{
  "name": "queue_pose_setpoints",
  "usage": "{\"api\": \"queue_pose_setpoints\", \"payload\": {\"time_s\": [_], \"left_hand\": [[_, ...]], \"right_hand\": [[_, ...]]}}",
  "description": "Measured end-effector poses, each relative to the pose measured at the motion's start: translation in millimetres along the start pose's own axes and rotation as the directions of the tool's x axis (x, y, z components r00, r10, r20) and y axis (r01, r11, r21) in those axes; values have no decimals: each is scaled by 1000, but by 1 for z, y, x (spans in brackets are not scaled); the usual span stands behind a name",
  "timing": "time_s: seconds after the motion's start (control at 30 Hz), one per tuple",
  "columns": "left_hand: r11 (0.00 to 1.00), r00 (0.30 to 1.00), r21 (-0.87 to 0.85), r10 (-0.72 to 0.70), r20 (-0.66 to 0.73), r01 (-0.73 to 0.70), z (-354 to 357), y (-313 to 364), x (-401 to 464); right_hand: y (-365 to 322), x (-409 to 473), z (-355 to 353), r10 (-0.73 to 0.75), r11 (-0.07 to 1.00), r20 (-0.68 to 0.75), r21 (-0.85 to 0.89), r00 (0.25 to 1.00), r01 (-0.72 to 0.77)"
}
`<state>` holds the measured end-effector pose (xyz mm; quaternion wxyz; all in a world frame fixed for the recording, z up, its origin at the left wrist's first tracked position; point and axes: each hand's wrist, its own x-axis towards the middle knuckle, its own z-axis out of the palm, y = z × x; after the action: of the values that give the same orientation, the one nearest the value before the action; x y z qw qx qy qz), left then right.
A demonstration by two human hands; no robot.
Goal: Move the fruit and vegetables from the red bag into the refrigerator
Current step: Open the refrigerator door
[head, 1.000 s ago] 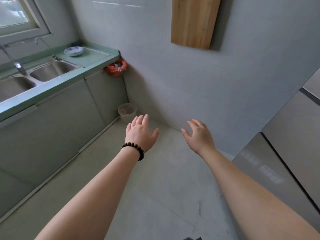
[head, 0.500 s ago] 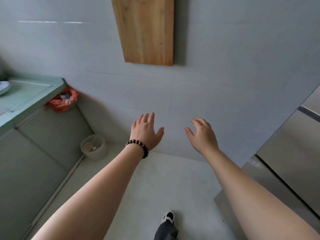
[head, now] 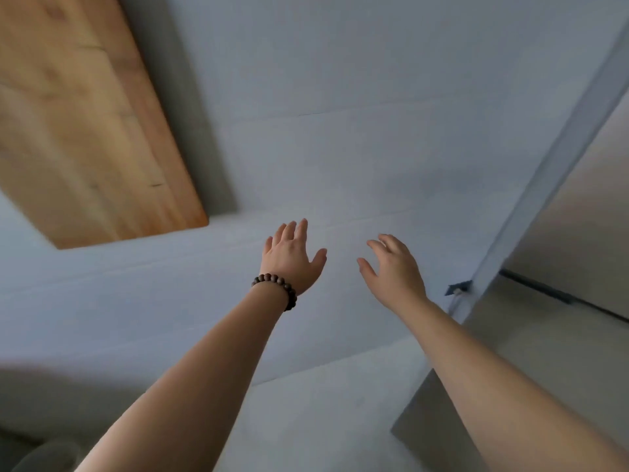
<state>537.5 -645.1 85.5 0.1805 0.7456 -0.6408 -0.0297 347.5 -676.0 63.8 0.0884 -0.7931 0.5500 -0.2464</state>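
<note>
My left hand, with a dark bead bracelet on its wrist, is stretched out in front of the grey tiled wall, fingers apart and holding nothing. My right hand reaches forward beside it, also open with nothing in it. The grey refrigerator fills the right side of the view, its doors closed with a dark seam between them. My right hand is a little left of its near edge. The red bag and the fruit and vegetables are out of view.
A wooden board hangs on the wall at the upper left. The grey tiled wall spans the middle. A pale bin shows blurred at the bottom left corner. The picture is motion-blurred.
The view has swung right and up: the counter, red bag and floor have left the frame, and the refrigerator has come closer on the right. Both hands stay outstretched and open.
</note>
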Motion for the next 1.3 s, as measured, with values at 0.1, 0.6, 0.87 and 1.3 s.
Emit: {"api": "queue_pose_setpoints", "payload": {"time_s": [0.1,0.6,0.87,1.3], "left_hand": [[992,992,-33,122,27,-121,13,26,35],[748,760,-190,650,13,-636,13,120,139],[623,647,-272,763,5,-733,5,129,147],[379,413,-390,911,-4,-839,6,157,103]], "right_hand": [[17,7,-12,52,996,-50,-76,997,-55],[21,17,-125,-76,500,-173,-858,982,-113],[16,18,-166,510,89,82,-995,856,42],[-41,-70,-160,442,51,16,-999,897,-7]]}}
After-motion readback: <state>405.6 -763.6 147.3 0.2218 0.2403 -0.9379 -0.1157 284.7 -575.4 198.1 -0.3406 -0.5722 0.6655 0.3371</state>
